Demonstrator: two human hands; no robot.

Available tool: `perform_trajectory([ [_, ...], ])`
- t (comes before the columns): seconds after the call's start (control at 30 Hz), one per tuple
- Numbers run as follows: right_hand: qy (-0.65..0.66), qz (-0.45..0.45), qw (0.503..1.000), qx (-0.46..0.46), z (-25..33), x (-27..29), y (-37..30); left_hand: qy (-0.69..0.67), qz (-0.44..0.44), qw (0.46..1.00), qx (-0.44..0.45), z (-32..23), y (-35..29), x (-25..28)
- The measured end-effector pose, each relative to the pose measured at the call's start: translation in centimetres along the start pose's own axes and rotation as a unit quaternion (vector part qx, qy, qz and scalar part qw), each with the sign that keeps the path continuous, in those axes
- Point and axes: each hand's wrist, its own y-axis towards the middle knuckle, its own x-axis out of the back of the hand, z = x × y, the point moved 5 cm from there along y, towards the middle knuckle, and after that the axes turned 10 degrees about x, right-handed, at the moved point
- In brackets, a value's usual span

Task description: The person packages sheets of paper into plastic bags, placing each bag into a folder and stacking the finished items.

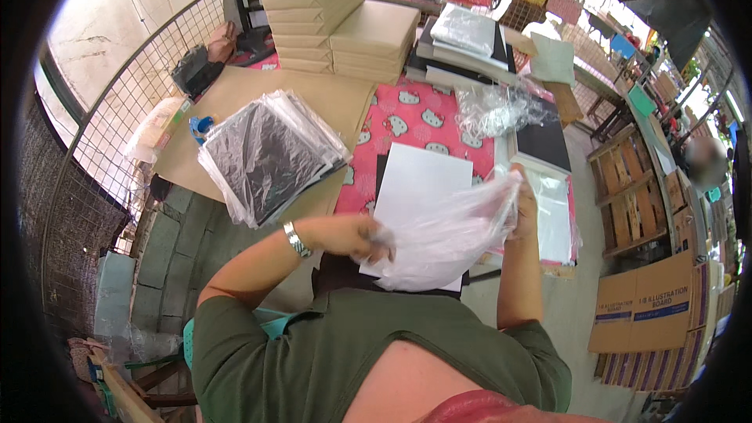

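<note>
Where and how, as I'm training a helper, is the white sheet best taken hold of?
Probably pinch the white sheet at its far edge, from the far side: that flat end lies uncovered, while clear plastic held by the right hand hangs over its nearer part.

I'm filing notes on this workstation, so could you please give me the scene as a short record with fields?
Right hand: fingers holding the upper corner of the clear plastic
Left hand: at the plastic's left edge; grip unclear
Left wrist: silver band
White sheet: in front of the person, partly covered by the plastic in this view
Left side: dark sheets in plastic, stacked on brown paper
Far side: tall stack of brown packages
Table covering: pink patterned cloth
</note>
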Motion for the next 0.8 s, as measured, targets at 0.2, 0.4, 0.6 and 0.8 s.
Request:
perform_trajectory([
  [0.2,-0.292,0.211,0.905,-0.226,-3.1,4.0,-1.6,-0.413,-0.157,0.859,-0.259,-2.4,-2.4,6.0],
  [0.4,0.007,-0.232,0.967,-0.107,-2.4,2.1,1.9,-0.048,-0.121,0.991,-0.003,3.5,4.9,5.7],
  [0.6,0.011,0.061,0.988,-0.143,-4.0,8.7,2.2,-0.539,-0.089,0.811,-0.208,4.6,6.3,11.7],
  [0.8,-0.077,-0.116,0.982,-0.126,-6.3,13.9,4.9,-0.558,-0.194,0.797,-0.127,9.0,13.0,17.4],
])
